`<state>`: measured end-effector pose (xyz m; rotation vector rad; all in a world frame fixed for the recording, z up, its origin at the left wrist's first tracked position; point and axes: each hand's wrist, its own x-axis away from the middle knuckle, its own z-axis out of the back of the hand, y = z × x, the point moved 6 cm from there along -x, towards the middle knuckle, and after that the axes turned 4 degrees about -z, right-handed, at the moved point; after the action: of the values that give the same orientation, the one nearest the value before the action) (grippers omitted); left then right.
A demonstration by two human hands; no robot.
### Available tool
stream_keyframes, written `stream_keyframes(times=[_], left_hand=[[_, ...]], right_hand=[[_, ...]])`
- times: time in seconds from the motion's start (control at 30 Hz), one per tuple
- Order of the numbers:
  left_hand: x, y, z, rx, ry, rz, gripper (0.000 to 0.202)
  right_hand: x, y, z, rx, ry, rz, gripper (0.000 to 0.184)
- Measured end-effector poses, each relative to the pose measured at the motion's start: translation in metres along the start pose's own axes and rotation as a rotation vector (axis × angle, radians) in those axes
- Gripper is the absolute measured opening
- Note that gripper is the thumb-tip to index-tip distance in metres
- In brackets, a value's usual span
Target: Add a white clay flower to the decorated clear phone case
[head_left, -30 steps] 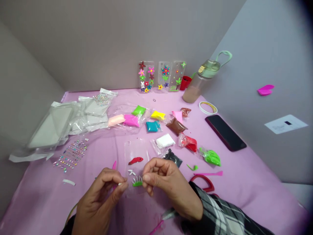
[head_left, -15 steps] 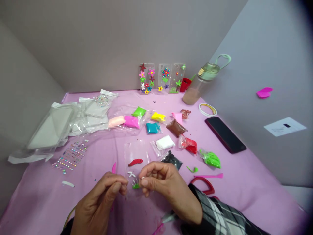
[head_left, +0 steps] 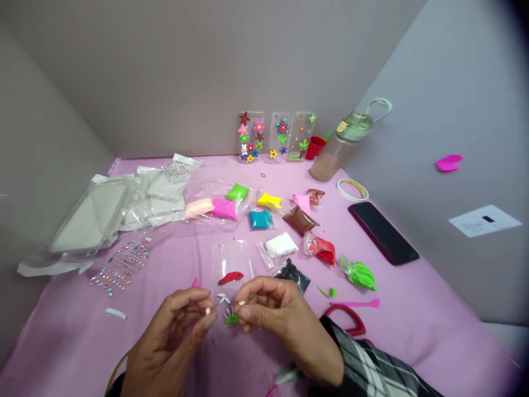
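My left hand (head_left: 177,325) pinches a small white clay ball (head_left: 208,311) between thumb and fingertips. A second bit of white clay (head_left: 242,302) is pinched in my right hand (head_left: 281,320), just to the right. Both hands hover over the lower part of a clear phone case (head_left: 231,253) lying flat. On the case are a red clay fish shape (head_left: 230,278), several white clay petals (head_left: 223,298) and a green clay grass tuft (head_left: 231,318) with thin pale strands. My right hand partly covers the case's lower right side.
Packets of coloured clay, among them white (head_left: 281,244), brown (head_left: 301,220) and black (head_left: 292,274), lie beyond my hands. Red-handled scissors (head_left: 349,321), a pink tool (head_left: 357,303) and a phone (head_left: 383,232) are to the right. Gem stickers (head_left: 122,266) lie left. Decorated cases (head_left: 250,137) and a bottle (head_left: 336,146) stand behind.
My left thumb and fingers have parted slightly, so the white ball between them now shows. The right hand keeps its pinch almost in place. The whole view has shifted a little.
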<state>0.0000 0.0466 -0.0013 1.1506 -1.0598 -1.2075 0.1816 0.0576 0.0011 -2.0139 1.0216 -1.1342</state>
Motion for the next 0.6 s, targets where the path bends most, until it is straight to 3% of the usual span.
stream_keyframes(times=[0.27,0.6], left_hand=[[0.001,-0.012,0.005,0.024,-0.037,0.008,0.018],[0.001,-0.015,0.004,0.1,-0.018,0.019,0.023]], right_hand=[[-0.003,0.002,0.004,0.01,0.011,0.018,0.036],[-0.004,0.003,0.0,-0.046,-0.027,0.026,0.023]])
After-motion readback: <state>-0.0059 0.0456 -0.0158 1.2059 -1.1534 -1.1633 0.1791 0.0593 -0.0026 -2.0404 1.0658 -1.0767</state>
